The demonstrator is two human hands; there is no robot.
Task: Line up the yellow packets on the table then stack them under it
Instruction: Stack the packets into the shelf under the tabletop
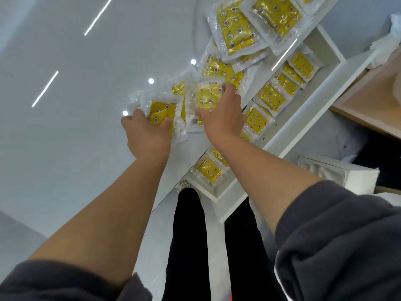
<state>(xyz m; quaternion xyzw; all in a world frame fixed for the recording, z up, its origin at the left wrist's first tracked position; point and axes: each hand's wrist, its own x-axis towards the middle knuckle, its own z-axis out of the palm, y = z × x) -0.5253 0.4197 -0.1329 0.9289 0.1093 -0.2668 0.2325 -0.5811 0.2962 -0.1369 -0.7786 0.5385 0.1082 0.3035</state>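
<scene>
- Currently left hand (147, 133) grips one yellow packet (161, 116); right hand (221, 116) clutches a second packet (208, 98);
- risk: slick wrappers slipping, nudging the loose heap (221, 69) off the table (86, 127).

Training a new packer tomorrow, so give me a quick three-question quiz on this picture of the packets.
1. True or false: the left hand and the right hand each hold one of the yellow packets on the table.
2. Where does the row of packets stand? A the floor; B the shelf under the table; C a box.
3. Fill in: the trousers are ____.
Key: 1 true; 2 B; 3 black.
</scene>
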